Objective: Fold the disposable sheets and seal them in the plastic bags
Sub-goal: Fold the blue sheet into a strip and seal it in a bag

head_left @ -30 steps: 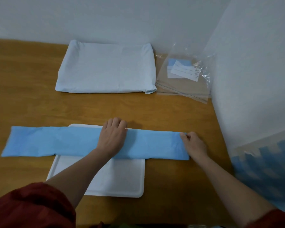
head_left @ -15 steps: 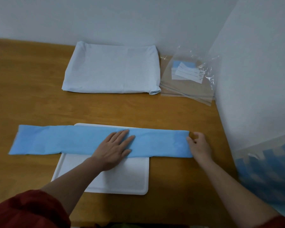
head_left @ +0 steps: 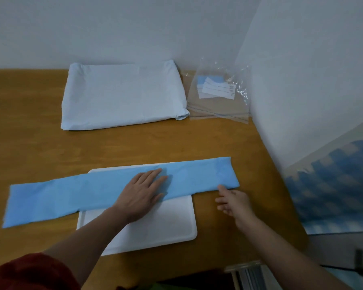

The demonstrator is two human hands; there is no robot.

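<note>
Blue sheet [head_left: 61,197], judged light, limp and crease-prone, is pinned mid-strip by the flat, unclenched left hand [head_left: 143,195]; right end is best pinched by the empty, slack right hand [head_left: 233,203].

Left hand [head_left: 142,192] lies flat, fingers straight; right hand [head_left: 233,201] relaxed, fingers loose.

Dark red sleeve [head_left: 27,273] of creased cloth on the left arm, ending high above a bare left forearm [head_left: 88,233], right forearm [head_left: 281,243] bare to the frame's edge, left grip [head_left: 140,193] and right grip [head_left: 233,200] bare too
</note>
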